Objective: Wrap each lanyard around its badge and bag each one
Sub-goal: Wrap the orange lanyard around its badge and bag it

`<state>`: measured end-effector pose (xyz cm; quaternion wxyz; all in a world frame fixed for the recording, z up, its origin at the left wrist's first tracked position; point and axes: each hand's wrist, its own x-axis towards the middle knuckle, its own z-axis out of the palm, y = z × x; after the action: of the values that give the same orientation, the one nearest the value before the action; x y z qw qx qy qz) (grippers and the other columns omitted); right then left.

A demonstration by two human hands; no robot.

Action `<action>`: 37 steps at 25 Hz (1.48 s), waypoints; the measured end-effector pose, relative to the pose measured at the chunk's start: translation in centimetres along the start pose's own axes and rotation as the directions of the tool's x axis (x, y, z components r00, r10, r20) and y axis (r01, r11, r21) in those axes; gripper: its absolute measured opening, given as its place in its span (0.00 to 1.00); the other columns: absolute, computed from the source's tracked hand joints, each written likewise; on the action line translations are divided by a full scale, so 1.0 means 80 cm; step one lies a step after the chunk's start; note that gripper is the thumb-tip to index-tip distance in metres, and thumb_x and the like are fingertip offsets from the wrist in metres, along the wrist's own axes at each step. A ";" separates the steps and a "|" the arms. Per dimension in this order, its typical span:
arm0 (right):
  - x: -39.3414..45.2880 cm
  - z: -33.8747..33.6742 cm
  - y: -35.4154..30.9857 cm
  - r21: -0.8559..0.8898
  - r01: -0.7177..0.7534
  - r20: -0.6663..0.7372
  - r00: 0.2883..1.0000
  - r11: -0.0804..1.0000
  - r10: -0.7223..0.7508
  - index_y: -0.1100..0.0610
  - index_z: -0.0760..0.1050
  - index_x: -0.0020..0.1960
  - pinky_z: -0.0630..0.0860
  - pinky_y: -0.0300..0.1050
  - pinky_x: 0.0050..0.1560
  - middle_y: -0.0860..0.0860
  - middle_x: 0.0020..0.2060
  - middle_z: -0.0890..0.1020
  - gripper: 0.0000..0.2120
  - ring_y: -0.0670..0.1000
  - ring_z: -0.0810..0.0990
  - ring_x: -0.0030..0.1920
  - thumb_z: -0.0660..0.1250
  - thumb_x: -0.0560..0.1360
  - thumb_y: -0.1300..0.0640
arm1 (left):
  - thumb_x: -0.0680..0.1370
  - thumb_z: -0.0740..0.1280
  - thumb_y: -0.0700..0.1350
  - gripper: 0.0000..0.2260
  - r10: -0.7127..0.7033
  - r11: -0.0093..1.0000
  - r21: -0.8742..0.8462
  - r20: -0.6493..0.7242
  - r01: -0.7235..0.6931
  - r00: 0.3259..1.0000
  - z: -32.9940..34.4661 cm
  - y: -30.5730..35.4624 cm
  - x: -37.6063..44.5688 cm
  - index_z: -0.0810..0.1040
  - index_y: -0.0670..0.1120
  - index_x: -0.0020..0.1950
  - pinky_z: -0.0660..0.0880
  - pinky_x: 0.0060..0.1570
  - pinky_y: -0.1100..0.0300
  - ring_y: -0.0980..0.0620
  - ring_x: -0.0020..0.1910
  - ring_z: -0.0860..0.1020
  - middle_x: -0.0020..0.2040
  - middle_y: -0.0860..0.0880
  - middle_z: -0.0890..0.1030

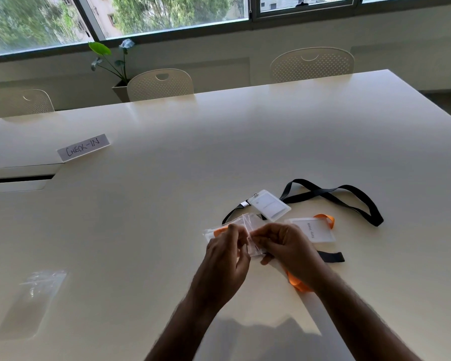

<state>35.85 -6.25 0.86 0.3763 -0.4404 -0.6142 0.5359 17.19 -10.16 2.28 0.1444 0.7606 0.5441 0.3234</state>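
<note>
Three pale chairs (160,84) stand along the far edge of the wide white desk (219,152), with a potted plant (115,63) behind them under the windows. Taking the clear bag (245,230) held at the middle of the desk as the landmark: far to its left and toward the back lies a paper sign (83,148) reading "CHECK-IN". Nearer the person and well left of the bag lies a stack of spare clear bags (34,295). Behind and right of the bag, a black lanyard (349,199) sprawls in a loose loop, clipped to a clear badge (270,205) lying flat. Just right of the bag lies a second badge (314,230) with an orange lanyard (326,220) showing behind it; more orange strap appears under the right forearm. A short black strap end (332,257) shows beside the right wrist.

Both hands meet over the bag: the left hand (227,246) and the right hand (284,243) each pinch its clear plastic with curled fingers. Something orange shows inside the bag's left end.
</note>
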 end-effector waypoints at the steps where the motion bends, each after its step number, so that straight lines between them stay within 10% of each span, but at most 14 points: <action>1: 0.000 -0.001 -0.001 -0.032 0.011 -0.010 1.000 0.999 -0.012 0.54 0.85 0.53 0.86 0.46 0.41 0.50 0.46 0.89 0.08 0.49 0.88 0.42 0.70 0.81 0.64 | 0.79 0.68 0.39 0.10 -0.006 1.000 0.027 -0.043 0.007 0.999 -0.002 -0.001 0.000 0.71 0.51 0.55 0.73 0.52 0.60 0.55 0.47 0.76 0.49 0.56 0.75; 6: -0.004 -0.007 -0.016 -0.214 0.087 0.008 0.996 0.973 -0.087 0.51 0.85 0.53 0.85 0.42 0.48 0.45 0.46 0.88 0.09 0.44 0.88 0.47 0.70 0.81 0.64 | 0.81 0.69 0.49 0.13 -0.104 0.985 0.118 -0.170 0.125 0.980 -0.021 -0.014 0.010 0.73 0.52 0.64 0.66 0.63 0.58 0.59 0.63 0.72 0.62 0.57 0.75; 11: -0.006 -0.011 -0.031 -0.404 0.155 0.035 0.987 0.901 -0.154 0.46 0.84 0.53 0.80 0.31 0.43 0.38 0.44 0.86 0.06 0.38 0.85 0.42 0.71 0.81 0.56 | 0.82 0.69 0.52 0.05 -0.333 0.831 -0.422 0.143 0.361 0.932 -0.042 -0.018 0.021 0.82 0.53 0.55 0.85 0.48 0.48 0.55 0.48 0.84 0.48 0.54 0.85; 16: -0.010 -0.017 -0.037 -0.426 0.209 0.095 0.978 0.880 -0.186 0.46 0.84 0.53 0.77 0.28 0.43 0.29 0.43 0.84 0.07 0.35 0.84 0.43 0.71 0.81 0.58 | 0.78 0.73 0.51 0.05 -0.326 0.784 -0.510 0.149 0.355 0.934 -0.046 -0.015 0.020 0.84 0.52 0.50 0.85 0.41 0.52 0.49 0.43 0.85 0.43 0.47 0.86; 23: -0.007 -0.019 -0.023 -0.293 0.219 -0.128 0.956 0.931 -0.265 0.43 0.78 0.66 0.81 0.36 0.54 0.39 0.63 0.79 0.19 0.42 0.81 0.61 0.75 0.76 0.49 | 0.75 0.73 0.48 0.08 -0.412 0.653 -0.673 0.070 0.348 0.909 -0.044 -0.017 0.024 0.86 0.46 0.49 0.82 0.47 0.60 0.53 0.43 0.85 0.43 0.47 0.88; 29: -0.009 -0.019 -0.012 0.138 -0.013 -0.079 0.997 0.990 0.024 0.57 0.82 0.55 0.87 0.52 0.52 0.54 0.48 0.89 0.11 0.54 0.89 0.49 0.72 0.75 0.54 | 0.72 0.73 0.49 0.10 -0.481 0.539 -0.751 0.098 0.381 0.871 -0.045 -0.017 0.024 0.85 0.45 0.50 0.83 0.45 0.61 0.52 0.43 0.86 0.45 0.47 0.88; 37: -0.012 -0.028 -0.020 0.278 -0.105 -0.076 0.989 0.955 0.131 0.61 0.82 0.55 0.86 0.43 0.46 0.56 0.47 0.89 0.08 0.55 0.90 0.49 0.70 0.78 0.60 | 0.73 0.74 0.47 0.11 -0.438 0.583 -0.701 0.154 0.410 0.886 -0.047 -0.029 0.023 0.86 0.44 0.52 0.84 0.50 0.57 0.47 0.50 0.87 0.48 0.47 0.89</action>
<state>38.02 -6.47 2.73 0.4290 -0.4448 -0.4889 0.6157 13.44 -8.09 4.40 0.4919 0.4850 0.5418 0.4788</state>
